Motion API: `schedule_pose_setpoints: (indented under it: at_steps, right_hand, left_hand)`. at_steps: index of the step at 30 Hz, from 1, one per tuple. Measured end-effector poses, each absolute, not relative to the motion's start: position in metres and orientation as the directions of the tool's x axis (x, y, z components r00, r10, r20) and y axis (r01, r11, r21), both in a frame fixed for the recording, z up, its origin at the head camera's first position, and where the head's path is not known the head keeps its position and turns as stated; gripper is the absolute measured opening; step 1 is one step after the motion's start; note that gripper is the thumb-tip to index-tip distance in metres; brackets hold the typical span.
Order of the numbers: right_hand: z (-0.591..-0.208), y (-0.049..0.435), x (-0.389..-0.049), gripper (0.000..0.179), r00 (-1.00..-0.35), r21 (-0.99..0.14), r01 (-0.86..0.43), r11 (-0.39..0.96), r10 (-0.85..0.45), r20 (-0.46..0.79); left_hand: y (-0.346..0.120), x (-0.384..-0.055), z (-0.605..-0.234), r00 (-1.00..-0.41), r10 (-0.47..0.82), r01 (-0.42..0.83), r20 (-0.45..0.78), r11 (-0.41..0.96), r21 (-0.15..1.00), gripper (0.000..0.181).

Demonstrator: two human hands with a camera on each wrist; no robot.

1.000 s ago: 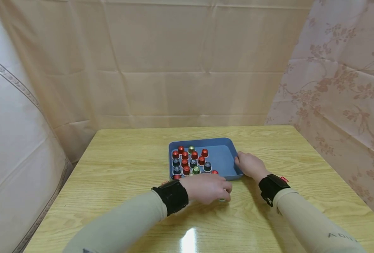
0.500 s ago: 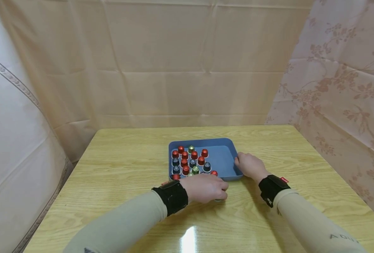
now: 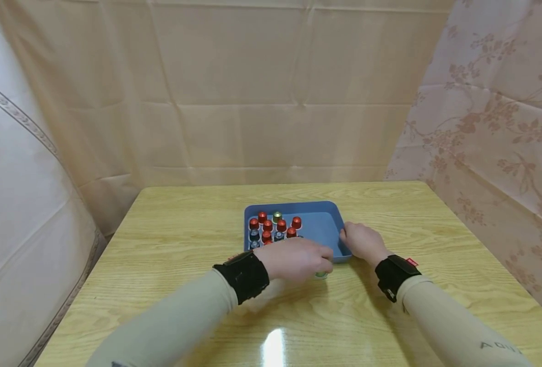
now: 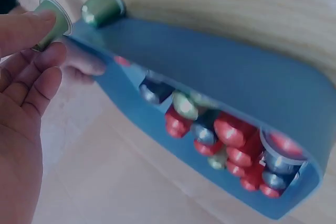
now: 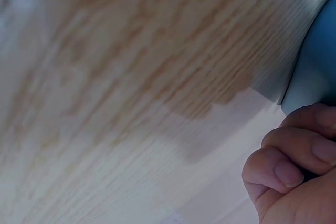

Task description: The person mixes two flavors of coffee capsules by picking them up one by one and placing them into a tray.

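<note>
My left hand (image 3: 296, 260) is above the near side of the blue tray (image 3: 321, 229). In the left wrist view, its thumb and fingers pinch a green coffee capsule (image 4: 61, 20), which the hand hides in the head view. A second green capsule (image 4: 103, 7) stands on the table just outside the tray's near wall. At the tray's right end, my right hand (image 3: 364, 240) grips the edge, with curled fingers (image 5: 287, 172) close by the blue wall in the right wrist view. Red capsules (image 3: 296, 222), dark blue capsules (image 3: 254, 235) and green ones fill the tray's left part.
The tray rests on a wood-grain table (image 3: 184, 229). A beige cloth (image 3: 271, 92) hangs behind the table, with a white cloth (image 3: 19, 204) on the left and a floral one (image 3: 495, 127) on the right.
My left hand has moved up and forward from the table in front of the tray, now covering its near rows of capsules. My right hand stays at the tray's edge.
</note>
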State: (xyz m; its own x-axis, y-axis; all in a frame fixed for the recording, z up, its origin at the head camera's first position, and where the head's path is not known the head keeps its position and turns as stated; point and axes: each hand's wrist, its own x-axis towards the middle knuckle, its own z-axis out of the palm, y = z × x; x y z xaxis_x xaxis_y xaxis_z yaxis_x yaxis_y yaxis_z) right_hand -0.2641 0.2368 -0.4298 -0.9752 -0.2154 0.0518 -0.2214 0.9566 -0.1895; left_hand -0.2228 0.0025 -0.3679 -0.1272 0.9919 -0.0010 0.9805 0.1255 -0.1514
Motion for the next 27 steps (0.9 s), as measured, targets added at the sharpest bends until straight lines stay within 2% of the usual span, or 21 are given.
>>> schedule_pose_setpoints:
  at_steps: [7,13,22,27]
  right_hand:
    - [-0.430,0.236,-0.264,0.026,-0.978,-0.176,-0.210,0.962,-0.204,0.050]
    - [-0.432,0.236,-0.264,0.026,-0.974,-0.162,-0.223,0.961,-0.214,0.073]
    - [-0.431,0.235,-0.264,0.023,-0.981,-0.175,-0.195,0.965,-0.191,0.041]
    - [-0.431,0.235,-0.265,0.023,-0.982,-0.169,-0.189,0.967,-0.186,0.036]
  left_hand:
    - [-0.001,-0.233,-0.351,-0.188,0.982,0.977,0.022,0.189,-0.101,0.023]
    - [-0.004,-0.243,-0.345,-0.215,0.975,0.969,0.050,0.220,-0.117,0.022]
    - [-0.007,-0.265,-0.350,-0.344,0.938,0.939,0.043,0.344,-0.001,0.023]
    - [-0.006,-0.272,-0.351,-0.390,0.920,0.921,0.040,0.390,0.012,0.026]
